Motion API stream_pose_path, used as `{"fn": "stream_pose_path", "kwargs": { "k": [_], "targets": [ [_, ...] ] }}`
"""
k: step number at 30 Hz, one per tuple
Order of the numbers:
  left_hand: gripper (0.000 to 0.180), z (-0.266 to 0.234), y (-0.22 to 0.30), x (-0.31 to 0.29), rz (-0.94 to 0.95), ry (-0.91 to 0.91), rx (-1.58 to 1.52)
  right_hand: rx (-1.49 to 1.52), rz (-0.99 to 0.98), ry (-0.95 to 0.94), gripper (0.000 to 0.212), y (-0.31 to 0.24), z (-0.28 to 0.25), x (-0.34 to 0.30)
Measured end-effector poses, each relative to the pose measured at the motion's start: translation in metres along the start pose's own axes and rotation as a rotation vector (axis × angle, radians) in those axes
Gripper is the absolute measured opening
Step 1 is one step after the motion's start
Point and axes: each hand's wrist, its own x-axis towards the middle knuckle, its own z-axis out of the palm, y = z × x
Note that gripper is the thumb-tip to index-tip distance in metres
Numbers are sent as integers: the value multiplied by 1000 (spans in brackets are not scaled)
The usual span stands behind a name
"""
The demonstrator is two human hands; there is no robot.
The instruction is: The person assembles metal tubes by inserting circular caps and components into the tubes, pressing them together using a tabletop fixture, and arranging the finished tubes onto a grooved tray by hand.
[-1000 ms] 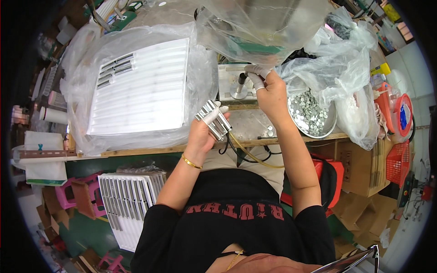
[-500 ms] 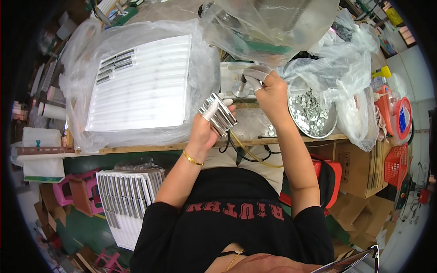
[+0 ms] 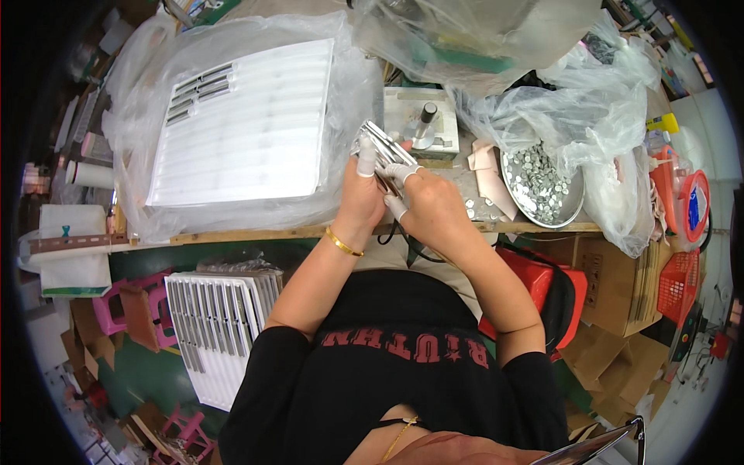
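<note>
My left hand (image 3: 363, 186), with white covers on some fingers, is closed round a bundle of shiny metal tubes (image 3: 391, 147) above the bench's front part. My right hand (image 3: 430, 203), also with covered fingertips, has its fingers closed at the bundle's lower side; exactly which tube they pinch is partly hidden. Just beyond the hands stands a small metal fixture (image 3: 422, 142) with an upright black-topped post (image 3: 428, 113), touched by neither hand. To the left, a white ribbed tray (image 3: 248, 147) bears several similar tubes (image 3: 200, 91) at its far left corner.
A round metal bowl (image 3: 580, 203) of small silvery discs (image 3: 542, 182) stands on the right, beside clear plastic sheeting (image 3: 573, 108). Loaded trays (image 3: 213, 329) lean below the bench at left. Under it at right are a red case (image 3: 535, 291) and cardboard boxes (image 3: 620, 283).
My right hand has left the black-topped post and come down-left to the tube bundle. My left hand has lifted slightly with the bundle. The whole view has shifted a little.
</note>
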Motion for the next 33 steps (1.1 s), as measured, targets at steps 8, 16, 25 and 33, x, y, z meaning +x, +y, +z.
{"fn": "stream_pose_path", "kwargs": {
  "k": [8,16,25,33],
  "targets": [
    [25,-12,14,6,-93,212,332,1315,532,-64,42,37,-25,-22],
    [10,-6,1,40,662,-329,1850,1035,410,526,29,63,-23,21],
    [12,-6,-13,33,702,-348,1769,720,209,482,21,65,-10,30],
    [12,-7,-16,30,752,-324,1737,340,165,383,23,54,-29,31]
  ]
}}
